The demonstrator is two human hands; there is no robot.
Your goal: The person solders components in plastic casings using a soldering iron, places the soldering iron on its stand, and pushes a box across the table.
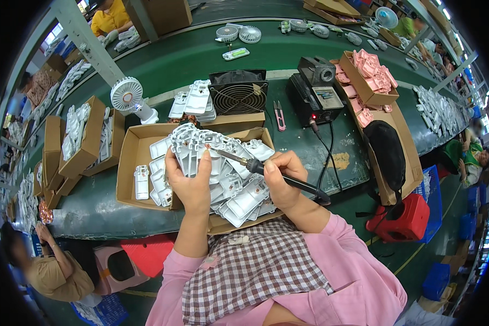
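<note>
My left hand (193, 182) is closed round several white plastic housings (187, 142), held in a fanned bunch above a cardboard box. In my right hand (285, 179) is a soldering iron (296, 186), gripped by its dark handle. Its metal tip points left and reaches the housings near my left thumb; whether it touches them I cannot tell. Under my hands the cardboard box (126, 179) holds more white housings (247, 198). One narrow white piece (141, 182) lies apart at the box's left side.
A black soldering station (309, 100) stands at the right, its cord (331, 149) crossing the bench. Near it lie pink-handled snips (279, 115). A black extractor fan (238, 98) and white desk fan (129, 96) stand behind the box. Pink parts (369, 70) fill boxes at the right.
</note>
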